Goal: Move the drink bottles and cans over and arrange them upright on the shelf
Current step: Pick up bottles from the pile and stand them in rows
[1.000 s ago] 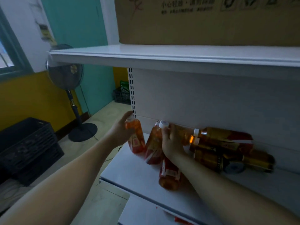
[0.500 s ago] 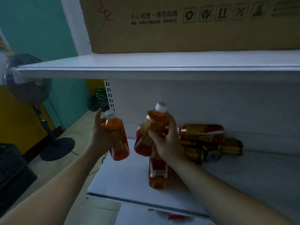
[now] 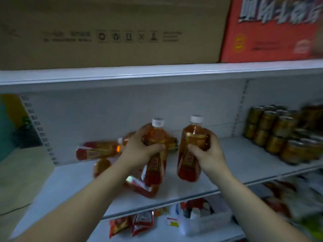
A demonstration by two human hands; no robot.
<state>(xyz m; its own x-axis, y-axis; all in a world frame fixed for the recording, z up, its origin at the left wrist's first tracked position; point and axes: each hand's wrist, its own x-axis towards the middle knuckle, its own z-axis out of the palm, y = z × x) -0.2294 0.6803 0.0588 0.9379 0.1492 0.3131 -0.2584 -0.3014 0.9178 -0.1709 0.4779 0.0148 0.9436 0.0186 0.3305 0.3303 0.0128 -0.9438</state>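
One bottle [image 3: 156,135] is clamped at its shoulder in the grip of the left hand [image 3: 139,151], and a second bottle [image 3: 193,137] in the grip of the right hand [image 3: 208,153]. Both are amber, white-capped, red-labelled and held upright, side by side, over the middle of the shelf [image 3: 244,159]. Fallen bottles [image 3: 97,151] are seen to the left, cans [image 3: 272,133] far right. Both forearms are stretched forward.

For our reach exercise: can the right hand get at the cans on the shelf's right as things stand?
Probably not to grasp: the right hand grips a bottle. The way itself looks free, with bare shelf between it and the cans.
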